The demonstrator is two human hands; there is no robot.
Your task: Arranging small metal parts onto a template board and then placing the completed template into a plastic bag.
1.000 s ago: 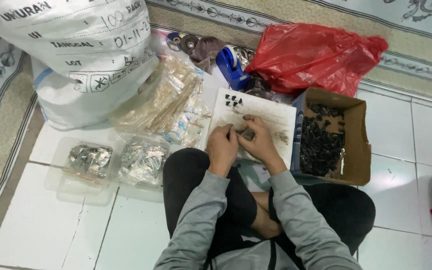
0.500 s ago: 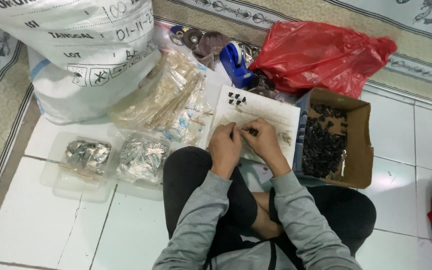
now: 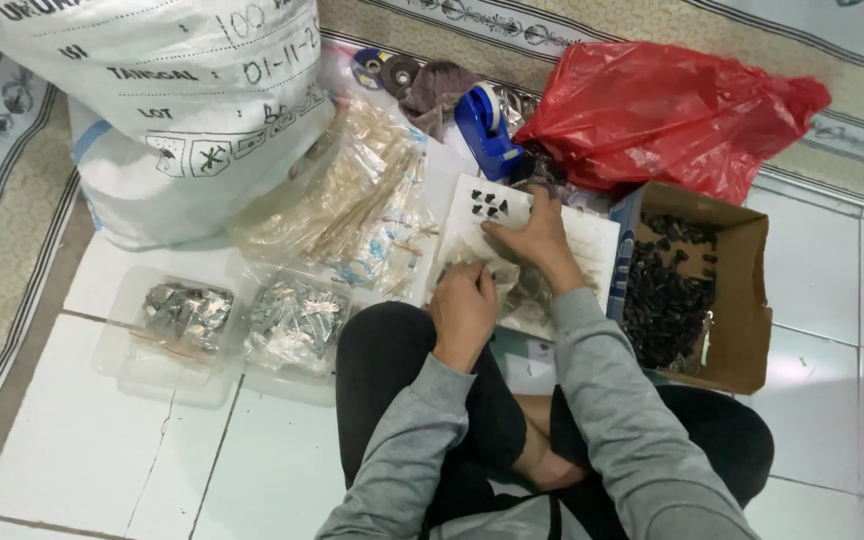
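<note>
I sit cross-legged on a tiled floor with a white board (image 3: 592, 240) in front of my knees. A small cluster of black pieces (image 3: 489, 205) lies on the board's far left corner. My right hand (image 3: 537, 240) stretches forward across the board, fingertips right beside those pieces, fingers extended and holding nothing that I can see. My left hand (image 3: 462, 310) rests at the board's near edge, closed on a small clear plastic bag (image 3: 487, 275). Both arms are in grey sleeves.
An open cardboard box (image 3: 742, 300) of black pieces stands to the right. Behind the board are a red plastic bag (image 3: 662, 110) and a blue tape dispenser (image 3: 482, 125). At the left are a large white sack (image 3: 152, 100), a heap of clear bags (image 3: 352, 200) and clear trays of silvery parts (image 3: 187, 312).
My right hand has left the left hand and reached forward to the black pieces. The left hand stays at the board's near edge with the bag.
</note>
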